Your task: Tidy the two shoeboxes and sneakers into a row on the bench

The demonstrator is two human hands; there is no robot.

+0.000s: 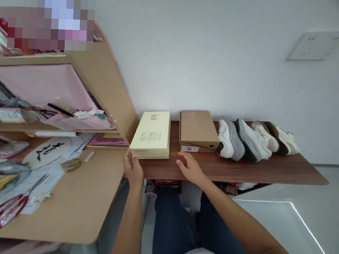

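A pale yellow flat box [150,135] lies on a dark wooden shelf [235,169], and my left hand [133,166] has its fingertips at the box's front left corner. To its right sits a brown cardboard box [199,130] with a white label on its front. My right hand [190,168] rests on the shelf's front part, fingers apart, just in front of that cardboard box. It holds nothing. Farther right along the shelf stand a grey-and-white pair of sneakers [243,140] and a cream-and-brown pair [275,138].
On the left, a light wood desk [79,201] carries papers, a round fan with black brushwork [44,153] and red-handled scissors [8,211]. A pink wall organizer [42,87] with pens hangs above it. A white wall rises behind the shelf. My jeans show below.
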